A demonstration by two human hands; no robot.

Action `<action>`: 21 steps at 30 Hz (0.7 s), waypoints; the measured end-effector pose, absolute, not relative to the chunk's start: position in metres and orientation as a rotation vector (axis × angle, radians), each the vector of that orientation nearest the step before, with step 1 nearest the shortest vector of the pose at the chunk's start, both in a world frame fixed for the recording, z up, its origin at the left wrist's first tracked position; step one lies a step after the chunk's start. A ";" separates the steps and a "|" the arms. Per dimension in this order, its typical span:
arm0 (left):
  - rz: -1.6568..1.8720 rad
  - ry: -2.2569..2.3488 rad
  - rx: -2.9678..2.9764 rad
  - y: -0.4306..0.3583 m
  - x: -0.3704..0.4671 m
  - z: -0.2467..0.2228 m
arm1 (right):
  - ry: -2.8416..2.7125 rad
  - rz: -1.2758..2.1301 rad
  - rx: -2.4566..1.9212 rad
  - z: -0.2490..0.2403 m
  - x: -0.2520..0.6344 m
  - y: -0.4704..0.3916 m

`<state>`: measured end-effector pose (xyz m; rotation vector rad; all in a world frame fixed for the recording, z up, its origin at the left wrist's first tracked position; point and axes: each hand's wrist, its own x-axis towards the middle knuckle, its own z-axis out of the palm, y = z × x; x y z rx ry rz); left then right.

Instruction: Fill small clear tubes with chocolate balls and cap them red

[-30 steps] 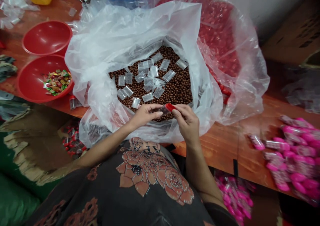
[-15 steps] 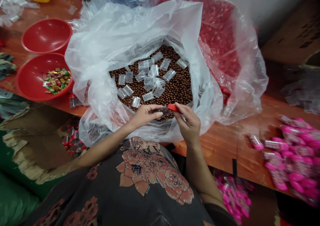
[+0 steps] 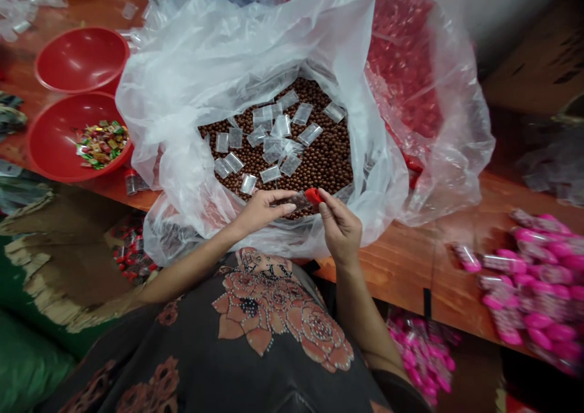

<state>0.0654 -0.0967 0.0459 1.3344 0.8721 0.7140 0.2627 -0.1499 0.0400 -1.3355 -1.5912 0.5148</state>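
Note:
Pinched in my left hand [image 3: 267, 211] is a small clear plastic container [image 3: 298, 202], held over the near edge of a large white plastic bag [image 3: 182, 90]. My right hand [image 3: 341, 221] has its thumb and finger on a red cap [image 3: 312, 195], which sits at the container's right end. Whether the cap is fully seated I cannot tell. Inside the bag lie many small brown balls [image 3: 326, 157], with several empty clear containers [image 3: 310, 134] scattered on top of them.
Two red bowls [image 3: 82, 54] stand at the left, the nearer holding wrapped candies [image 3: 103, 144]. Behind the white bag, a clear bag holds red pieces [image 3: 401, 54]. Pink-capped containers [image 3: 542, 279] are heaped at the right. A torn cardboard box [image 3: 59, 249] is at lower left.
The red cap has tilted and now lines up with the container's end. My right hand has shifted slightly left. The view has moved a little.

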 end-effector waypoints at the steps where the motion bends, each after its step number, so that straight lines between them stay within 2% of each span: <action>1: 0.717 0.872 1.341 -0.096 0.065 0.046 | -1.595 0.521 -1.332 0.040 0.263 -0.150; 5: 0.734 0.863 1.349 -0.096 0.066 0.048 | -1.701 0.502 -1.315 0.041 0.263 -0.150; 13: 0.783 0.807 1.122 -0.107 0.083 0.047 | -1.964 0.149 -1.245 0.034 0.256 -0.146; 21: 0.806 0.969 0.846 -0.122 0.109 0.048 | -1.996 0.191 -1.209 0.031 0.240 -0.152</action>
